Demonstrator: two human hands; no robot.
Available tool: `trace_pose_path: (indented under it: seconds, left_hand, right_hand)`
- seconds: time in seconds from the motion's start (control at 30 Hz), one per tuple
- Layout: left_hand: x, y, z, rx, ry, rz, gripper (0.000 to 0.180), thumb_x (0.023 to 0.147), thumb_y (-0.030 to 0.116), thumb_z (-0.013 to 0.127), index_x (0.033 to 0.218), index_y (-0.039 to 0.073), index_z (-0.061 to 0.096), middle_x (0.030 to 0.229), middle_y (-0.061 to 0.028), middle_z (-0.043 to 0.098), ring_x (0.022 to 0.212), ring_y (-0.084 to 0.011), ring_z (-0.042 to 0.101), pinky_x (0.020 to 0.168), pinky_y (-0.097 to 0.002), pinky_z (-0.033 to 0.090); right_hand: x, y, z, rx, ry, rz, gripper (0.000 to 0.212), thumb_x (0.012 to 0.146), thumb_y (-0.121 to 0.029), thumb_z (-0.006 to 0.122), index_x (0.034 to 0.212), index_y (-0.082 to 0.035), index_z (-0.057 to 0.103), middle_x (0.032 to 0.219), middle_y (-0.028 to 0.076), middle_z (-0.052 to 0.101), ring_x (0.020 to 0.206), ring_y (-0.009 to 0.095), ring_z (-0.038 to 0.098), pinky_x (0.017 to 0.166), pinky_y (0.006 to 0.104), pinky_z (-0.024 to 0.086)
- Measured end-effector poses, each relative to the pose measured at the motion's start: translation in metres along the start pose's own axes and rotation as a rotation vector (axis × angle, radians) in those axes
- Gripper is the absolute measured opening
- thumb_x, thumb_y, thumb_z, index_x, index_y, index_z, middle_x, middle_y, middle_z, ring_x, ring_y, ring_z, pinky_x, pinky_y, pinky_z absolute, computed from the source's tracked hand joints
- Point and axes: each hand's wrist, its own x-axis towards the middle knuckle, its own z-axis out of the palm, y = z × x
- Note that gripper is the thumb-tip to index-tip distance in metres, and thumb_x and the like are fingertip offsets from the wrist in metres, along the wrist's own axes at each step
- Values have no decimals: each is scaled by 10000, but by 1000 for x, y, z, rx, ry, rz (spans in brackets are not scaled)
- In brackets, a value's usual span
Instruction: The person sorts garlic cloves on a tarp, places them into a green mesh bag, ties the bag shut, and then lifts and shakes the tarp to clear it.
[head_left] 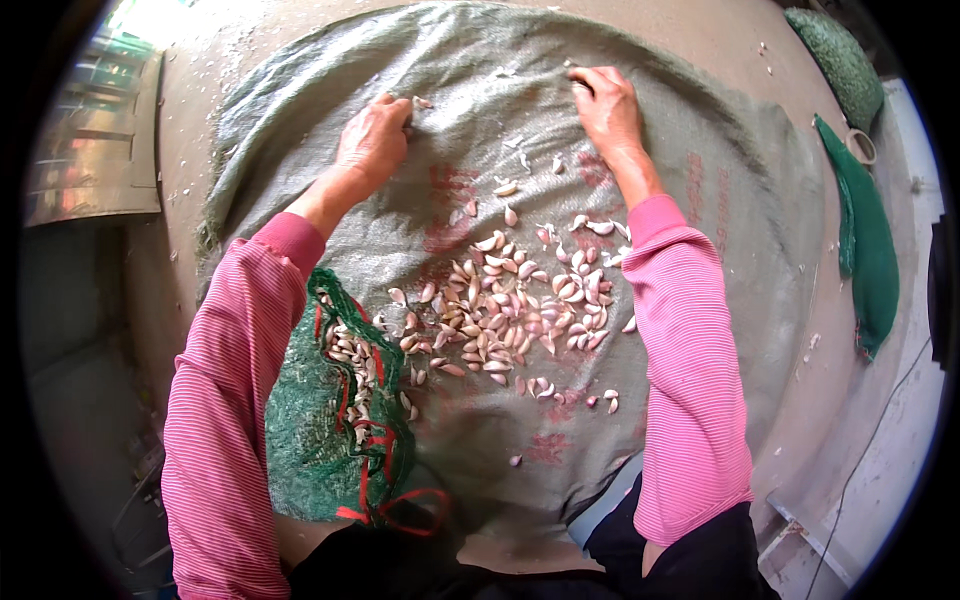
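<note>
Sacking [480, 140] bears cloves [520, 335], grips [378, 135] [608, 112] seemingly curled.

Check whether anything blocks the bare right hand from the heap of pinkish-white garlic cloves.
Nothing visible blocks the bare right hand from the heap of pinkish-white garlic cloves; between them lie only grey-green woven sheeting and a few loose cloves.

Lone wide fisheye view from head height, near and steeply downward over the garlic cloves [510, 318]
</note>
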Motion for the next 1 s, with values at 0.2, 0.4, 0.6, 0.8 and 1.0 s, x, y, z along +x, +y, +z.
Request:
trace_pose_path:
  seconds: [0.2, 0.4, 0.6, 0.8, 1.0]
  left_hand:
    - [-9, 14, -1, -20, 28, 102, 177, 859, 108, 560, 1013, 134, 644, 1036, -116, 630, 959, -366, 637, 791, -474, 501]
    - [-29, 35, -24, -130, 54, 250, 101, 871, 92, 582, 954, 97, 640, 980, -118, 629, 892, -347, 645, 742, -457, 521]
    - [-149, 76, -31, -262, -380, 501, 335, 738, 31, 654, 1065, 103, 625, 978, -84, 593, 894, -301, 643, 769, -421, 561]
    - [-232, 75, -77, -99, -797, 550, 280, 823, 179, 692, 1041, 29, 602, 949, -162, 606, 891, -322, 677, 752, -451, 576]
    - [-261, 38, -120, 113, -920, 271, 388, 805, 254, 735, 1066, 44, 540, 884, -140, 578, 778, -362, 658, 652, -478, 514]
  right_hand:
    - [-47, -49, -24, 54, -308, -106, 122, 933, -100, 587, 998, -91, 690, 1014, 69, 666, 980, 227, 607, 939, 367, 511]
    - [-80, -97, -37, 233, -534, -333, 122, 884, -125, 633, 978, -59, 675, 969, 120, 658, 910, 292, 607, 871, 399, 521]
    - [-83, -113, -52, 182, -504, -322, 217, 890, -151, 617, 1080, -69, 682, 1074, 109, 666, 1026, 309, 589, 939, 402, 492]
    - [-118, -142, -12, 328, -407, -388, 168, 847, -153, 697, 1007, -101, 699, 1016, 52, 653, 1002, 269, 560, 922, 404, 457]
    - [-193, -203, -37, 378, -459, -505, 268, 740, -183, 765, 975, -104, 665, 1064, 78, 613, 1099, 282, 540, 966, 474, 398]
